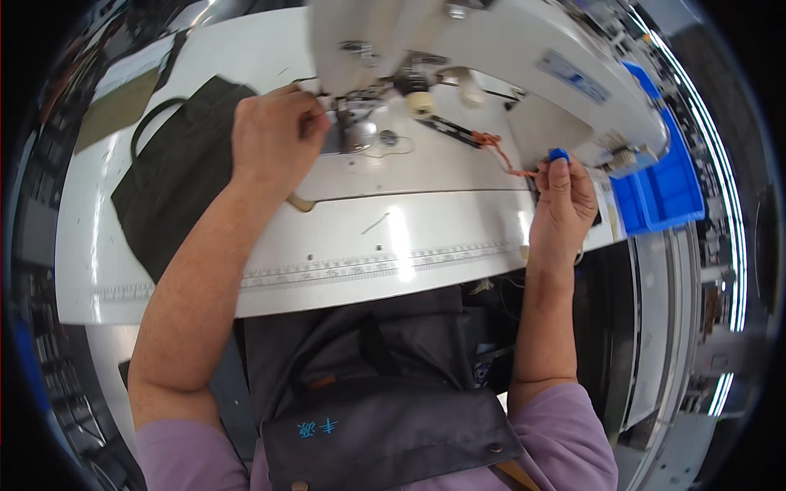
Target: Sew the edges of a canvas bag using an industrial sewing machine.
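Observation:
My left hand (277,135) is at the needle area of a white sewing machine (499,41), fingers bent and pinched together; whatever they hold, if anything, cannot be made out. Beside its wrist, dark olive fabric (184,172) with a strap loop lies on the table. Further right, my right hand (565,192) grips a small round blue piece (558,154) between thumb and fingers. An orange cord (499,149) runs from this hand to a slim black tool (449,128) lying on the machine bed. The metal presser foot (357,135) sits just right of my left fingers.
A printed ruler strip (344,266) runs along the front of the white table (327,299). Blue plastic bins (667,192) stand at the right end. A tan fabric piece (119,110) lies at the far left. A dark apron (385,434) covers my lap.

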Action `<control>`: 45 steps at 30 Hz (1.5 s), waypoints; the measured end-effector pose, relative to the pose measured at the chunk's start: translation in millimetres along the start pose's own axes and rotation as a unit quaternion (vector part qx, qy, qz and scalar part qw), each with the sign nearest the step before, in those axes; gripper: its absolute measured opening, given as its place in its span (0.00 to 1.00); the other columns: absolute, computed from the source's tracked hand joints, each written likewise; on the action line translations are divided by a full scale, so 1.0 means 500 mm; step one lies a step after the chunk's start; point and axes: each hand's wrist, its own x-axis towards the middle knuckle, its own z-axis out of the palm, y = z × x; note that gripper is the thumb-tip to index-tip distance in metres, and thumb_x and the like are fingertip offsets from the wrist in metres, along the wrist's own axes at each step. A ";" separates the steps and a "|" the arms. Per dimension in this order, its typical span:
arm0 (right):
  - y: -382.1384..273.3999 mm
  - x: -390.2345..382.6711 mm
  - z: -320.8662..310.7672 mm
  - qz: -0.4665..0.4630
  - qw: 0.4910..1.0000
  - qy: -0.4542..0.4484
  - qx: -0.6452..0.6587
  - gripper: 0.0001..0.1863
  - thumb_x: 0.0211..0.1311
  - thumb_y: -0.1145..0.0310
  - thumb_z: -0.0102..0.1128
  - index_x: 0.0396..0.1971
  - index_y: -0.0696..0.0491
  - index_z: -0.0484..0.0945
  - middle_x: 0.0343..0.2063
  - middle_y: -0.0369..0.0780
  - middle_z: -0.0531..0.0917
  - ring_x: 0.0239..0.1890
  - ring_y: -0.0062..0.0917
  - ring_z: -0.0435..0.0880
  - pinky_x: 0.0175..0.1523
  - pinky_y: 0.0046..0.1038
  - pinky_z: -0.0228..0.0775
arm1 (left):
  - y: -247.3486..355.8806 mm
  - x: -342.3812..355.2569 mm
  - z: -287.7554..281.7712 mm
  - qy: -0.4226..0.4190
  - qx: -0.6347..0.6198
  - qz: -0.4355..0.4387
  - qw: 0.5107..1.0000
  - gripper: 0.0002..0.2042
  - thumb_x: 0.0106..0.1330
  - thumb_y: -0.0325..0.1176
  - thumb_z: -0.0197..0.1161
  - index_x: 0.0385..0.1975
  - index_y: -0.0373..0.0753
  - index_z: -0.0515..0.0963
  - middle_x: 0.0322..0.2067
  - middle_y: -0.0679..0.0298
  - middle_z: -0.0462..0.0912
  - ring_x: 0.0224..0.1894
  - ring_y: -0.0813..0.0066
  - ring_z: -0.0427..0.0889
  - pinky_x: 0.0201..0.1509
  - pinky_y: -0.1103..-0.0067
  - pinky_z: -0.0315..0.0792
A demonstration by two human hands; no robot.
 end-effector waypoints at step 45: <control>-0.030 0.098 -0.333 -0.034 0.933 -0.077 -0.351 0.10 0.74 0.74 0.61 0.48 0.61 0.85 0.41 0.35 0.87 0.41 0.15 0.81 0.50 0.19 0.72 | -0.024 -0.028 -0.159 -0.197 -0.134 -0.139 0.961 0.09 0.64 0.24 0.65 0.44 0.36 0.85 0.42 0.64 0.87 0.48 0.76 0.83 0.57 0.79 0.73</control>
